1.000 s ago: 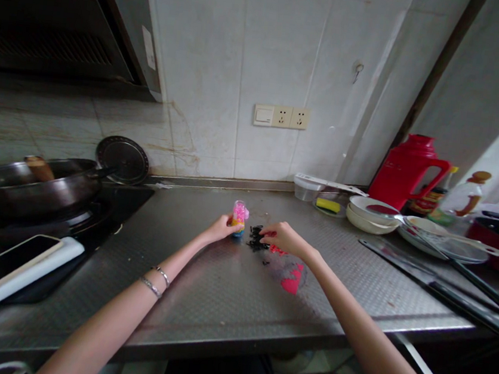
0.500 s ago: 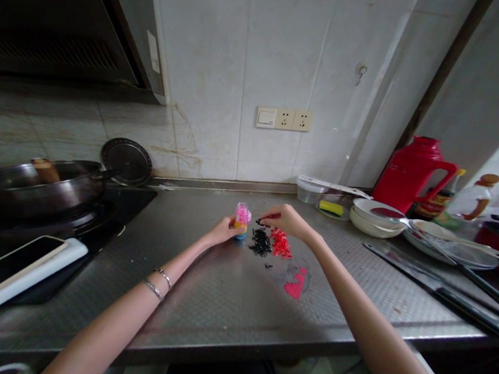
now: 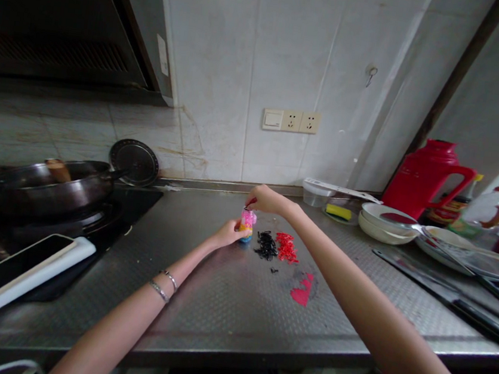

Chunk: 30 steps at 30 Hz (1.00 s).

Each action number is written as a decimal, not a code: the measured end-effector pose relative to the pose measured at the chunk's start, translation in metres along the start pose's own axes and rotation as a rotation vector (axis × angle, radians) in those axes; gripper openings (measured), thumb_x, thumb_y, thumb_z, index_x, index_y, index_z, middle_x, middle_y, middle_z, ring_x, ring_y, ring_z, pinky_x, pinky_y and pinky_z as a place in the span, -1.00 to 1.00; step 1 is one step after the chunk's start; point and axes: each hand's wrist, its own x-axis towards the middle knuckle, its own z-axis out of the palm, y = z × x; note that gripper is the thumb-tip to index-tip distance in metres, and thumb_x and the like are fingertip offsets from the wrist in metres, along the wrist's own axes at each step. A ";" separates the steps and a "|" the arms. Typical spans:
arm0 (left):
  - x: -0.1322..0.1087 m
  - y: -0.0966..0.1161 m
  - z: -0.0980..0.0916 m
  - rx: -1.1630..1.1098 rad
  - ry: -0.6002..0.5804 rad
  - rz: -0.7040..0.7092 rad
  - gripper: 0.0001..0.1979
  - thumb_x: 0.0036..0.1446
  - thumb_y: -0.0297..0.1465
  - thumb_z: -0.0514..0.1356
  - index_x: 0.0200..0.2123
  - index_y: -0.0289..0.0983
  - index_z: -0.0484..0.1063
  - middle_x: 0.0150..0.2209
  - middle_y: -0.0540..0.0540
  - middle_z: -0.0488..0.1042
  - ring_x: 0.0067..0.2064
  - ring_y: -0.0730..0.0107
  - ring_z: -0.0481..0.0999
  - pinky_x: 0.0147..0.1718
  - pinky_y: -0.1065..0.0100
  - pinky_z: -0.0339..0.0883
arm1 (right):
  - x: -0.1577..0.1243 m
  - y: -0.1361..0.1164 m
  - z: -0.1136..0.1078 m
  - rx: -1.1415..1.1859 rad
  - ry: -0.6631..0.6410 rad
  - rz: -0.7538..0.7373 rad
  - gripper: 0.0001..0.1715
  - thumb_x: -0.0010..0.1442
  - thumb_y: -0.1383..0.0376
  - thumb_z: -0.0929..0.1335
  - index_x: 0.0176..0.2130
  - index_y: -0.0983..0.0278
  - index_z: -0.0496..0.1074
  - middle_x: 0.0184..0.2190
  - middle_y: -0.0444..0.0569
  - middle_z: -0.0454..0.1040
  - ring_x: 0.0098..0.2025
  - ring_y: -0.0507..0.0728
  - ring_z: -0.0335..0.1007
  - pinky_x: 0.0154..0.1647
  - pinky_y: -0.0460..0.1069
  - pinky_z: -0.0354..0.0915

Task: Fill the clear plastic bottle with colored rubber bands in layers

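Note:
My left hand (image 3: 228, 233) is wrapped around a small clear bottle (image 3: 247, 225) filled with pink, orange and blue bits, standing upright on the steel counter (image 3: 227, 304). My right hand (image 3: 265, 199) hovers just above the bottle's mouth, its fingertips pinched on a small dark piece. Right of the bottle lie a little pile of black pieces (image 3: 265, 245) and a little pile of red pieces (image 3: 286, 247). A clear bag with a red print (image 3: 303, 289) lies flat nearer to me.
A dark wok (image 3: 37, 187) sits on the stove at left, with a phone (image 3: 10, 271) on a white board below it. A red jug (image 3: 426, 177), bowls (image 3: 381, 220), a strainer and knives (image 3: 445, 290) crowd the right side.
My right hand has lifted from the black pile and moved left and up to the bottle's mouth, carrying a small dark piece. The left hand has kept its hold on the bottle.

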 end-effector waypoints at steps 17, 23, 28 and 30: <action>-0.001 -0.002 0.000 0.057 0.020 0.012 -0.66 -0.02 -0.27 0.17 -0.20 -0.37 0.37 -0.30 -0.11 0.47 -0.29 0.38 0.42 -0.27 0.38 0.27 | -0.007 0.011 0.013 0.186 0.127 0.063 -0.81 -0.08 0.39 0.34 -0.38 0.32 0.52 -0.48 -0.09 0.51 -0.44 -0.01 0.36 -0.45 -0.16 0.20; 0.000 -0.005 -0.001 0.060 0.018 0.000 -0.67 -0.02 -0.29 0.17 -0.19 -0.37 0.37 -0.29 -0.11 0.47 -0.29 0.38 0.42 -0.27 0.37 0.27 | -0.008 0.013 0.021 0.033 0.193 0.007 -0.79 -0.01 0.32 0.31 -0.39 0.33 0.53 -0.38 0.00 0.50 -0.32 0.06 0.35 -0.27 -0.11 0.20; -0.001 -0.003 0.000 0.042 0.014 0.012 -0.67 -0.02 -0.31 0.16 -0.17 -0.36 0.36 -0.28 -0.10 0.47 -0.28 0.39 0.41 -0.25 0.36 0.27 | -0.007 0.016 0.027 -0.050 0.228 -0.031 -0.65 0.14 0.27 0.22 -0.45 0.37 0.51 -0.33 0.05 0.44 -0.20 0.09 0.29 -0.06 -0.01 0.11; -0.001 0.000 0.000 0.040 0.024 -0.004 -0.66 -0.03 -0.31 0.16 -0.18 -0.36 0.37 -0.29 -0.10 0.47 -0.28 0.37 0.41 -0.25 0.35 0.27 | -0.007 0.017 0.029 -0.037 0.208 -0.029 -0.57 0.20 0.26 0.15 -0.43 0.37 0.50 -0.34 0.05 0.43 -0.18 0.10 0.27 -0.03 0.01 0.08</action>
